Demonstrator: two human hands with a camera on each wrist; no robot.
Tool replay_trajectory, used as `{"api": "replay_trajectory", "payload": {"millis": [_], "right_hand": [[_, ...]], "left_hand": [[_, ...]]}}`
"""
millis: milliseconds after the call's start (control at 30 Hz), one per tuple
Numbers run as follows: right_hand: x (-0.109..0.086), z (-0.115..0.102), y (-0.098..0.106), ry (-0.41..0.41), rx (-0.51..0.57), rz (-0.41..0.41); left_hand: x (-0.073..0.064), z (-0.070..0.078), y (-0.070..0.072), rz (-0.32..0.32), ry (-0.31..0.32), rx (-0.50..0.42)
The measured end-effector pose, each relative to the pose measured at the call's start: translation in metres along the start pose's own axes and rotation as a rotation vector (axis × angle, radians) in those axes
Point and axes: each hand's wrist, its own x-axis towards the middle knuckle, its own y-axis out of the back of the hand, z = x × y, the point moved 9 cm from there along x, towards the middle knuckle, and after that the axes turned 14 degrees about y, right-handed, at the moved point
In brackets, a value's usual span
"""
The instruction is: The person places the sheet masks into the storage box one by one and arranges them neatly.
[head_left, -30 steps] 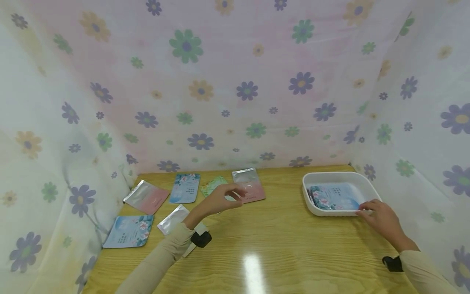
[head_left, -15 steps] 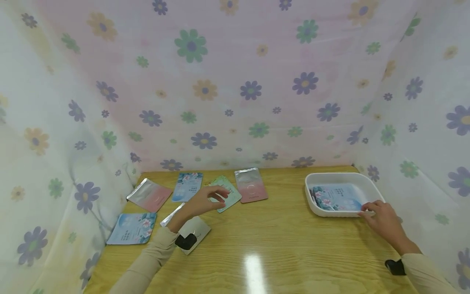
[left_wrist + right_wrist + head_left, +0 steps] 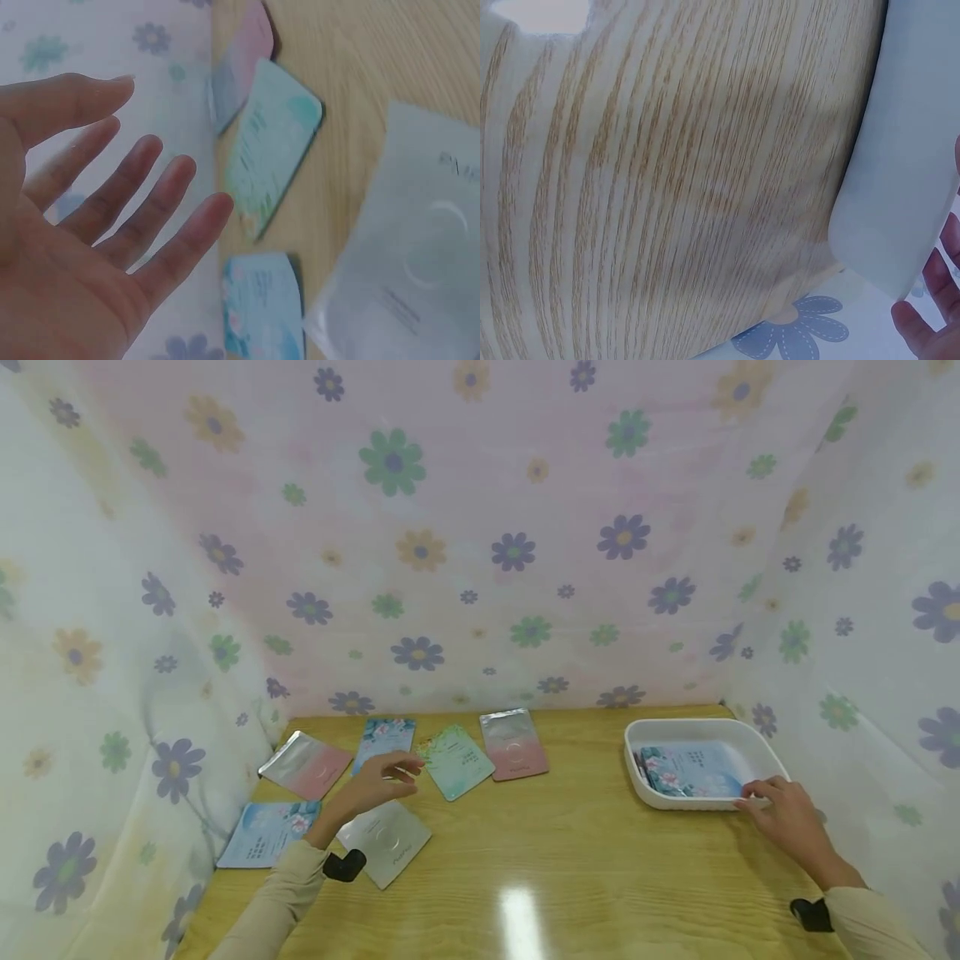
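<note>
In the head view my left hand [image 3: 372,792] hovers over the left part of the table, fingers loosely bent and holding nothing. Below it lies a silver-white sachet [image 3: 393,847]; behind it, partly covered, is a blue floral sachet [image 3: 386,737]. A green sachet [image 3: 459,767] sits just right of the fingertips. The left wrist view shows the fingers [image 3: 169,191] spread apart. At far right my right hand [image 3: 793,828] pinches the front right rim of a white plastic basin [image 3: 675,804]. Inside the basin lies a blue floral sachet [image 3: 692,768], with darker edges of others beside it.
Two pink-and-silver sachets lie at the back, one on the left [image 3: 309,767] and one near the middle [image 3: 516,750]. Another blue sachet [image 3: 258,837] rests at the left edge. Flowered cloth [image 3: 465,568] walls the wooden table [image 3: 585,860] at the back and sides.
My left hand has moved left, from beside the middle pink sachet to above the silver-white one, uncovering the green sachet. My right hand stays at the basin's rim.
</note>
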Motion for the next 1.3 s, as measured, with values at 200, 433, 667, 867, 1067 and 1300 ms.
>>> {"api": "replay_trajectory", "payload": {"millis": [200, 433, 667, 867, 1067, 1300], "right_hand": [[0.001, 0.001, -0.003, -0.026, 0.009, -0.025], [0.0, 0.003, -0.002, -0.042, 0.001, -0.046], [0.0, 0.003, -0.003, -0.077, 0.015, -0.097], [-0.001, 0.003, -0.004, -0.101, 0.022, -0.121], [-0.001, 0.001, -0.001, -0.097, 0.022, -0.101], [-0.001, 0.002, -0.003, -0.08, 0.025, -0.085]], "left_hand": [[-0.005, -0.036, 0.025, 0.051, 0.097, -0.009], [-0.008, -0.08, 0.046, 0.118, 0.249, -0.01], [-0.012, -0.1, 0.052, 0.172, 0.274, 0.062], [-0.008, -0.119, 0.049, 0.224, 0.311, 0.136], [-0.002, -0.138, 0.046, 0.29, 0.374, 0.198], [0.002, -0.145, 0.04, 0.28, 0.423, 0.237]]}}
